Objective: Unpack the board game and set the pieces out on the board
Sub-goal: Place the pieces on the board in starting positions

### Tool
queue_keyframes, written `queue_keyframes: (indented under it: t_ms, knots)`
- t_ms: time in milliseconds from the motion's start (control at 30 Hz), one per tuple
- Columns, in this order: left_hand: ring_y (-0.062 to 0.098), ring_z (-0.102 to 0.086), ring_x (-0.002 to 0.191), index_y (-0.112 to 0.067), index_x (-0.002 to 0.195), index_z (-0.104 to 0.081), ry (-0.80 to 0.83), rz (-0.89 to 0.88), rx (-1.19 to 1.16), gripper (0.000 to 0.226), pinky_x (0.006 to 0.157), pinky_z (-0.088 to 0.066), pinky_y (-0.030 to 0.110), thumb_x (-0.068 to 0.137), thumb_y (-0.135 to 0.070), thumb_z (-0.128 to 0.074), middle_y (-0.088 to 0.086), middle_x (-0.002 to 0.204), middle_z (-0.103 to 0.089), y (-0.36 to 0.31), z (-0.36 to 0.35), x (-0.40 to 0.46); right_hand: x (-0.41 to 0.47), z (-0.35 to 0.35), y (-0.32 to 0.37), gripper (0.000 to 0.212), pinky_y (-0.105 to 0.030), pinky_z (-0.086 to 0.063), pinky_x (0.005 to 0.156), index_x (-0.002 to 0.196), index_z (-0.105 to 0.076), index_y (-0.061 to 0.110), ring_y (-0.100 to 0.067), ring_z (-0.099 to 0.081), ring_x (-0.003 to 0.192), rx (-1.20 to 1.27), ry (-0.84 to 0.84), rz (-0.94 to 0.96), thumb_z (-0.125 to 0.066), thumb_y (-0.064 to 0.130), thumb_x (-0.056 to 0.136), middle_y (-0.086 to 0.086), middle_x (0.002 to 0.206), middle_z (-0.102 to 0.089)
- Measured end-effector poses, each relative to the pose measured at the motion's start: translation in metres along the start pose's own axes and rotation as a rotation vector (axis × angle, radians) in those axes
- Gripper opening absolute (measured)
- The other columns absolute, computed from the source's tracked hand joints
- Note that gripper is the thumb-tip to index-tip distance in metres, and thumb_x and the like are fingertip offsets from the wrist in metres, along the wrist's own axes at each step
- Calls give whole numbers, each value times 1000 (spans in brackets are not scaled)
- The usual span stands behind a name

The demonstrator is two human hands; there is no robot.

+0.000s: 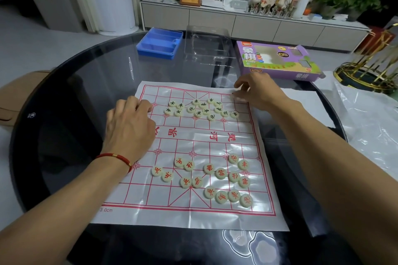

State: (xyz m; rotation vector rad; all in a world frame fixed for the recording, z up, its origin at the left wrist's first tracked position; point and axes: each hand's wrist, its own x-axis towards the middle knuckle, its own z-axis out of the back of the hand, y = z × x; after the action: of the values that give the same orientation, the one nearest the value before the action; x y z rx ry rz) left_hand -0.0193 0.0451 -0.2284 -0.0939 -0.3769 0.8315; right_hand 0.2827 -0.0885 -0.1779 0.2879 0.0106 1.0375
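Two loose clusters of round cream pieces sit on the board (193, 178), a thin glossy white sheet with a red grid and red characters across the middle band, creased and reflecting light. It lies flat on the dark glass table (86, 92), in front of the person.

Far cluster: black-marked pieces (202, 107), bunched in the upper rows, most touching or just beside each other. Near cluster: red-marked pieces (215, 176), scattered over the lower rows, denser at lower right, off the grid points.

Left hand (129, 126) rests palm down on the board's left edge, fingers curled under; cannot tell if it holds anything. Red cord bracelet (116, 157) on that wrist.

Right hand (258, 90) is at the board's far right corner, fingertips pinching a small piece (233, 95) right at the corner; piece is blurred, marking unreadable.

Behind the board: purple game box (277, 60) with one end flap open, clear plastic tray (206, 45), blue plastic tray (159, 42), all on the table. Crinkled clear plastic sheet (370, 118) lies to the right.
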Motion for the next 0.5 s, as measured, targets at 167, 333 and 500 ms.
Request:
queue_keyframes:
  t_ms: [167,333,500]
  knots:
    - [27,-48,115,-16,127,-56,1,-9,6,32,100,-42,46,97,-27,-51,7,123,-53,0,0,0,0,14,8,15,-40,-60,80,106,-76,10,-24,-69,89,25,-58,111,-68,13,94,-7,101,-75]
    - [27,-48,115,-16,127,-57,-2,-9,4,32,100,-42,46,97,-27,-51,6,123,-53,0,1,0,1,7,35,20,-27,-53,75,109,-76,11,-17,-66,84,-9,99,240,-73,22,92,-4,100,-73]
    - [27,-48,113,-17,126,-57,-7,-11,-1,30,99,-42,46,98,-26,-51,5,121,-53,1,1,-1,3,-2,36,19,-41,-61,85,108,-78,16,-22,-69,89,-55,131,210,-76,21,90,-4,105,-76]
